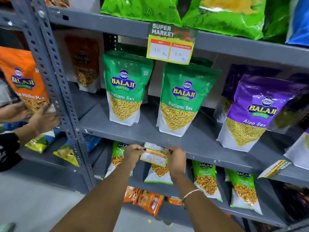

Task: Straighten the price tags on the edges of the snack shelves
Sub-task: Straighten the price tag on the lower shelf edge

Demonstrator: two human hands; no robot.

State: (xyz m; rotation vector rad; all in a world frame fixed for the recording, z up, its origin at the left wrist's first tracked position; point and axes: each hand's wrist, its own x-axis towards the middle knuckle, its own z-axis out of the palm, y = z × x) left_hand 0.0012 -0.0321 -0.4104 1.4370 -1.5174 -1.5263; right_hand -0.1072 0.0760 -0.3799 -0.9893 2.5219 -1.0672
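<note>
A small yellow-and-dark price tag hangs on the front edge of the middle grey shelf. My left hand pinches its upper left corner and my right hand pinches its upper right corner. The tag sits slightly tilted, lower on the right. A larger price tag hangs on the edge of the shelf above, reading 40 and 20. A third price tag at the right of the middle shelf edge is turned far out of line, nearly sideways.
Green Ratlami Sev packs and a purple Aloo Sev pack stand on the middle shelf. Green Chana packs fill the shelf below. Another person's hands handle an orange pack left of the perforated upright.
</note>
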